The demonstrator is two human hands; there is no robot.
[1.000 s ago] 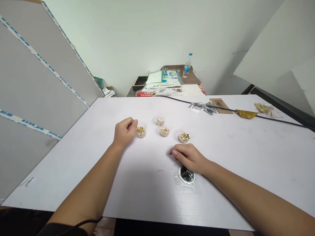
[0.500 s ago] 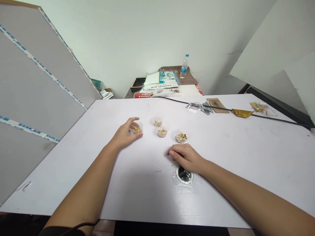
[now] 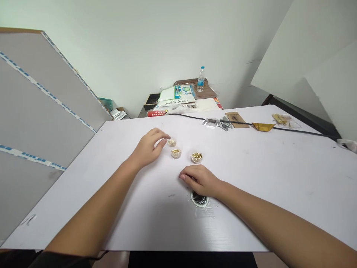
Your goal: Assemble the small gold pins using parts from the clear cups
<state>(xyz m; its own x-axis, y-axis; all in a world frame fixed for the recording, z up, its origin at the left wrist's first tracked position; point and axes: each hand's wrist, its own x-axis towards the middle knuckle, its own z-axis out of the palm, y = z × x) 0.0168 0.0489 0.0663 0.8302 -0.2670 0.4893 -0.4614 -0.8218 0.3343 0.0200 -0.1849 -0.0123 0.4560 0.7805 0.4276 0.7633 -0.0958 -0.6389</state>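
Note:
My left hand (image 3: 149, 149) lies on the white table (image 3: 267, 175), its fingers curled over a small clear cup of gold pins that the palm hides. Its fingertips reach a second small cup (image 3: 171, 142) of gold bits. Two more such cups (image 3: 176, 153) (image 3: 196, 158) stand just to the right. Nearer to me, my right hand (image 3: 199, 180) rests knuckles up with its fingers curled under; whatever is in them is hidden. It sits just behind a round black cable hole (image 3: 199, 199).
A black cable (image 3: 295, 131) crosses the far side of the table past foil wrappers (image 3: 217, 123), a brown card (image 3: 236, 120) and a gold packet (image 3: 263, 127). A grey panel (image 3: 36, 111) leans at left. Behind the table are papers (image 3: 178, 95) and a water bottle (image 3: 200, 79).
My left hand went from beside the leftmost cup to closing round it and now covers it. The right hand stayed put. The view tilted up and to the right.

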